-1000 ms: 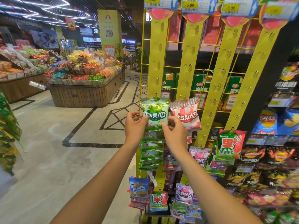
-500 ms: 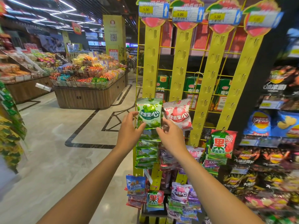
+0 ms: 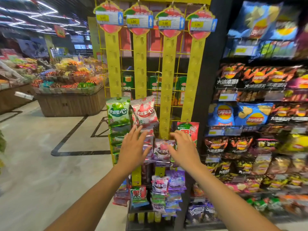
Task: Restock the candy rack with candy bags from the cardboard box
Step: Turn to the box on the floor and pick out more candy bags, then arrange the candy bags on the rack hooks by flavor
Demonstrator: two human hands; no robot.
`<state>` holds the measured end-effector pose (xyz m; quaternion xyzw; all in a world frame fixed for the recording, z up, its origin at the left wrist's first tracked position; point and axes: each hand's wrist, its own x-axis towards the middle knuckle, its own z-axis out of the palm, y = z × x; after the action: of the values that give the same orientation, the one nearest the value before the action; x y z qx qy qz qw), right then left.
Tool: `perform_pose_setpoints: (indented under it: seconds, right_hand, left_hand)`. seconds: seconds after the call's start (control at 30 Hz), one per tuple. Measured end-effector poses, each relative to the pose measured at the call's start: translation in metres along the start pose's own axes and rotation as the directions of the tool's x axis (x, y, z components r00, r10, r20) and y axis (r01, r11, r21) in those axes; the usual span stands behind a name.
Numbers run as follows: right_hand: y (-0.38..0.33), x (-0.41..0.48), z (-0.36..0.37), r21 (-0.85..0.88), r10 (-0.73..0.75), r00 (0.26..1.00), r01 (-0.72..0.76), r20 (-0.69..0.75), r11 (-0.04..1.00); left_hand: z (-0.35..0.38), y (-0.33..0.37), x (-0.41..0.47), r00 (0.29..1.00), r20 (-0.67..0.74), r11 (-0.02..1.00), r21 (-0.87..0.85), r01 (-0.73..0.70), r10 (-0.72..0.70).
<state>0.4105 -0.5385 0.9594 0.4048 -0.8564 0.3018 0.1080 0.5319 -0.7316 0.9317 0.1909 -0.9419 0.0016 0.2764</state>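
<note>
The yellow candy rack [image 3: 168,90] has four hanging strips with price tags on top. A green candy bag [image 3: 118,112] hangs on the leftmost strip, with a pink candy bag [image 3: 144,112] beside it on the second strip. My left hand [image 3: 133,145] is open, fingers spread, just below the pink bag and apart from the green one. My right hand [image 3: 184,147] is open too, beside a purple candy bag [image 3: 162,150] on the third strip. A red watermelon bag [image 3: 189,128] hangs on the fourth strip, partly behind my right hand. No cardboard box is in view.
Chip bags fill shelves [image 3: 253,114] to the right of the rack. More candy bags [image 3: 160,185] hang low on the strips. A wooden island [image 3: 70,104] with loose sweets stands at the left across the tiled floor [image 3: 41,155].
Both hands have let go of the green bag, which now hangs on the left strip. The hands dropped lower and moved right, fingers spread. The view shifted to the right.
</note>
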Motion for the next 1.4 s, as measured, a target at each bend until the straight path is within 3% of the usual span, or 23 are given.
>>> perform_pose_setpoints:
  seconds: [0.3,0.6,0.97,1.4]
  right_hand:
    - [0.135,-0.106,-0.066,-0.226,0.177,0.984,-0.169,0.016,0.959]
    - [0.254,-0.206,-0.135,-0.346,0.453,0.891,-0.433,-0.025,0.832]
    - [0.394,-0.285,-0.170,-0.347,0.730,0.681,-0.700,-0.063,0.624]
    - [0.563,-0.322,-0.163,-0.242,0.924,0.379,-0.902,-0.046,0.358]
  left_hand:
    - [0.067,0.165,-0.028,0.952,0.195,0.971,-0.047,-0.233,0.238]
    - [0.122,0.333,-0.043,0.813,0.327,0.876,-0.207,-0.435,0.481]
    - [0.223,0.491,-0.033,0.597,0.418,0.729,-0.380,-0.570,0.685]
    - [0.355,0.617,0.014,0.282,0.611,0.639,-0.507,-0.578,0.740]
